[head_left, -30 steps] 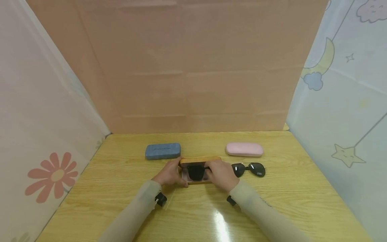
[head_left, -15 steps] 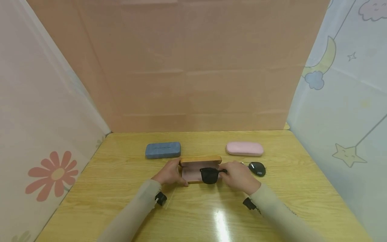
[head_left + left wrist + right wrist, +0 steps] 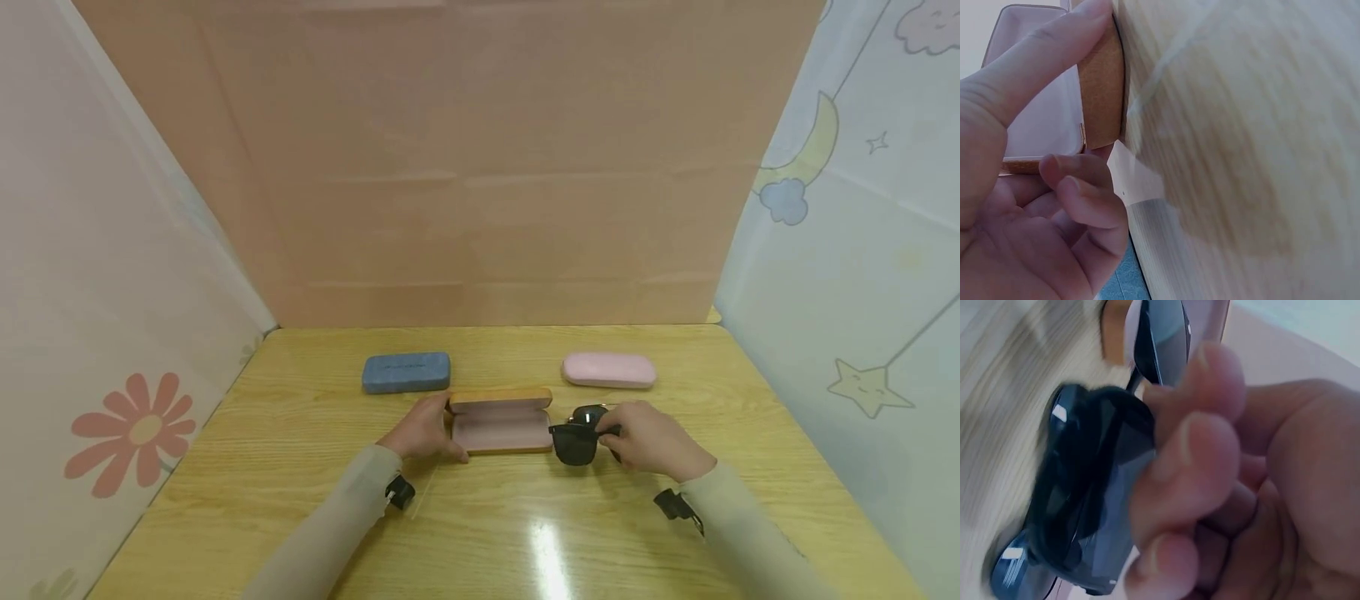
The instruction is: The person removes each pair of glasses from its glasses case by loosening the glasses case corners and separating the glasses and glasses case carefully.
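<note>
A: What does the left hand (image 3: pixel 424 429) have?

B: The left end of an open, hinged, orange-brown eyeglass case (image 3: pixel 500 399) with a pale pink lining. It holds that end, thumb along the front side, fingers bent near the raised lid

A: And the right hand (image 3: pixel 654 437)?

B: Its fingertips pinch black-framed sunglasses with dark lenses (image 3: pixel 575 450) by what looks like a temple arm. Those are just right of the eyeglass case, partly in front of thin metal-rimmed aviator sunglasses (image 3: pixel 588 414); whether the two pairs touch, I cannot tell

A: How tight is it at the eyeglass case's right edge?

B: Very: in the head view the black frame comes right up to it, touching or not I cannot tell

A: And behind?

B: A blue rectangular case (image 3: pixel 407 372) sits near the lid's back left corner, a rounded pink case (image 3: pixel 609 369) further right, a wide stretch of tabletop between them. Both lie a little in from the far edge of the yellow wood-grain table (image 3: pixel 480 517), where a tan backdrop (image 3: pixel 480 183) comes down

A: Room toward the person?

B: Plenty: wood grain runs from the eyeglass case's front edge to the bottom of the view, between pale sleeves (image 3: pixel 333 512). More tabletop reaches from the right hand to the slanting side edge
</note>
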### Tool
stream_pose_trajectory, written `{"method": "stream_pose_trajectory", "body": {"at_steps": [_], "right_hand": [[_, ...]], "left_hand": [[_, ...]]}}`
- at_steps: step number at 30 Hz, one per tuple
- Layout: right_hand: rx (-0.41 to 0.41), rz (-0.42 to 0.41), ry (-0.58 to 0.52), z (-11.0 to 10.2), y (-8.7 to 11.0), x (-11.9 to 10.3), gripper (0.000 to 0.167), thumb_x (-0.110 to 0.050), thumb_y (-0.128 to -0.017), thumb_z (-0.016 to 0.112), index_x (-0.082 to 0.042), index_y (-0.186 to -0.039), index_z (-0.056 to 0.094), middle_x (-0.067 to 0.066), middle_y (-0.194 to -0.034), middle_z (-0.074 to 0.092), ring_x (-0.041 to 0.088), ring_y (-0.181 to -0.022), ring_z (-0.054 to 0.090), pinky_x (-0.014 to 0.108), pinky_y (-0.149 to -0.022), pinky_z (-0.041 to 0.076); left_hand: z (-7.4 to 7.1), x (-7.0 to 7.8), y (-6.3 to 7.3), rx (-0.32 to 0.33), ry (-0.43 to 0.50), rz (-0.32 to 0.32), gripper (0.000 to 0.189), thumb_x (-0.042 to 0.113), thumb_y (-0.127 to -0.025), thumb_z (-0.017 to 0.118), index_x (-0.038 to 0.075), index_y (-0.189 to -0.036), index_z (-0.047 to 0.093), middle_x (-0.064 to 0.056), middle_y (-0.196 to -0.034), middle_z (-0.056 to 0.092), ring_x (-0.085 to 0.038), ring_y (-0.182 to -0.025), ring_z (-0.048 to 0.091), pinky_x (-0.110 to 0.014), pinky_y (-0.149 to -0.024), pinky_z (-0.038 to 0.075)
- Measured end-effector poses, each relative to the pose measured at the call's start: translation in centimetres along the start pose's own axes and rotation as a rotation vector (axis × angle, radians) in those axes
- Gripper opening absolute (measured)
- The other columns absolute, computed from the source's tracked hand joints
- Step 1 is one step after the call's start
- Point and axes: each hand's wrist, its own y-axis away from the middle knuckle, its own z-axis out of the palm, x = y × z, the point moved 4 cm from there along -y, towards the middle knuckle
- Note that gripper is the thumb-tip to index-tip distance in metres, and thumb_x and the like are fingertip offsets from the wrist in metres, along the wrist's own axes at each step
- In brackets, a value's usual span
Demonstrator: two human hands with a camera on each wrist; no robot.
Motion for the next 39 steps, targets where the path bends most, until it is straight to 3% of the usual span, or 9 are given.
{"method": "stream_pose_trajectory", "body": {"at_steps": [10,27,35,39], "right_hand": [[-0.085,-0.008,-0.097,0.2,1.1,3.8,0.012,-0.002,-0.091,0.067,-0.005,-0.099,0.076,-0.009,-0.046,0.053,0.004,-0.038,0.050,0.024,-0.042,0.044],[-0.114,0.040,-0.126,0.5,1.8,6.1,0.016,-0.003,-0.093,0.065,0.000,-0.106,0.074,-0.008,-0.046,0.054,0.009,-0.040,0.052,0.025,-0.041,0.043],[-0.099,0.104,-0.171,0.2,1.9,5.9,0.025,-0.008,-0.093,0.067,0.001,-0.116,0.068,-0.003,-0.049,0.057,0.011,-0.041,0.052,0.027,-0.040,0.044],[-0.010,0.074,-0.137,0.1,1.1,5.1,0.028,-0.019,-0.095,0.068,0.000,-0.116,0.067,-0.004,-0.059,0.059,0.009,-0.048,0.052,0.026,-0.047,0.045]], "left_hand": [[-0.1,0.1,0.1,-0.012,0.000,-0.007,0.088,0.034,-0.062,0.098,0.005,-0.132,0.054,-0.010,-0.120,0.064,-0.027,-0.108,0.060,-0.045,-0.089,0.053],[0.0,0.4,0.0,-0.020,0.003,0.002,0.086,0.034,-0.062,0.098,0.004,-0.130,0.056,-0.010,-0.119,0.063,-0.027,-0.108,0.060,-0.045,-0.089,0.052],[0.2,0.6,-0.2,-0.031,0.002,-0.013,0.096,0.035,-0.064,0.096,0.002,-0.141,0.049,-0.010,-0.124,0.062,-0.030,-0.116,0.057,-0.048,-0.095,0.050],[0.2,0.5,-0.1,-0.050,0.024,-0.017,0.101,0.034,-0.065,0.096,0.001,-0.145,0.044,-0.012,-0.129,0.060,-0.032,-0.122,0.055,-0.051,-0.099,0.048]]}}
